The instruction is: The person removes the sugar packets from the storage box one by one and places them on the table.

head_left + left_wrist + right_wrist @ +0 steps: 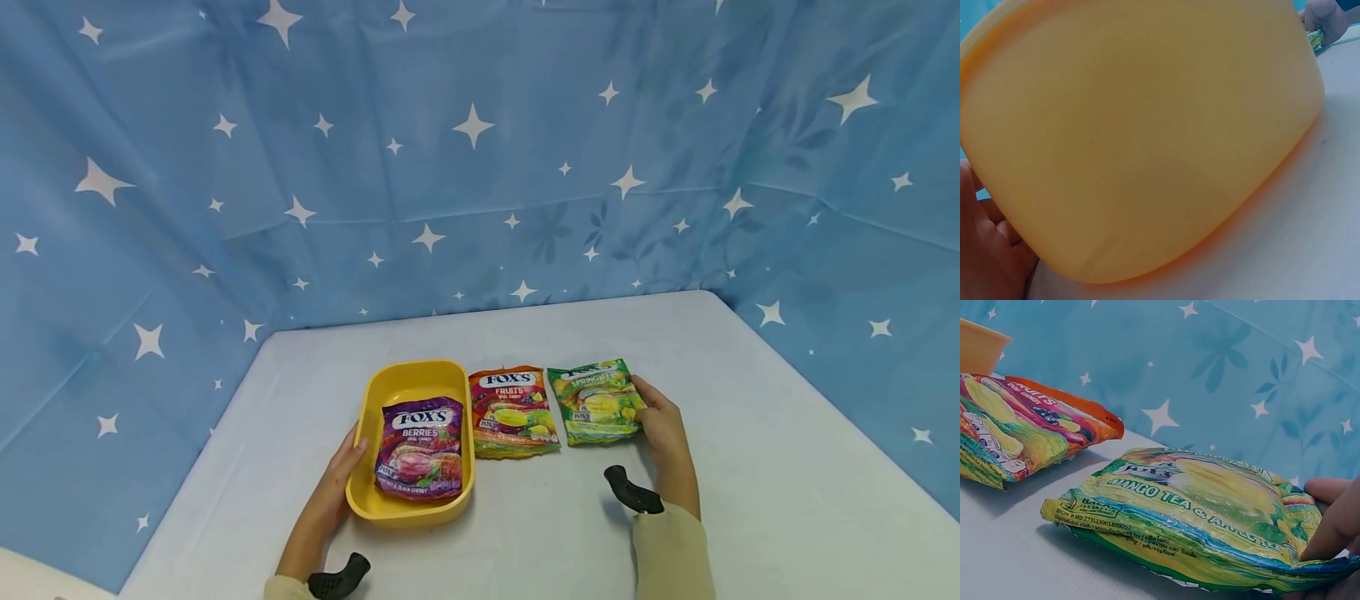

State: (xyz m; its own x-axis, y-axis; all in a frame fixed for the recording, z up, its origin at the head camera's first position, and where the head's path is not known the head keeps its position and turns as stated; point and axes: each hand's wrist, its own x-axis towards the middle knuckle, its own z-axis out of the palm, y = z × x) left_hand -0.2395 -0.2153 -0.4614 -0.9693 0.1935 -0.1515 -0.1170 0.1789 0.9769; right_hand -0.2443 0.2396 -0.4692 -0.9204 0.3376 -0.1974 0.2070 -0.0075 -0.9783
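A yellow plastic tub [417, 518] stands on the table, with a purple bag of berries candy [420, 450] lying inside. My left hand [333, 483] holds the tub at its left side, the thumb at the rim. In the left wrist view the tub's wall [1147, 144] fills most of the picture and hides part of that hand [994, 244]. On the right, my right hand [663, 425] grips the right edge of a green bag of spring tea candy [596, 404]. The right wrist view shows this bag [1191, 512] pinched at its edge, its near end slightly off the table.
An orange-red bag of fruits candy [513, 414] lies flat between the tub and the green bag. The white table [525, 533] reaches back to a blue curtain [480, 192] with white stars. A black strap end [633, 492] sticks out at each wrist.
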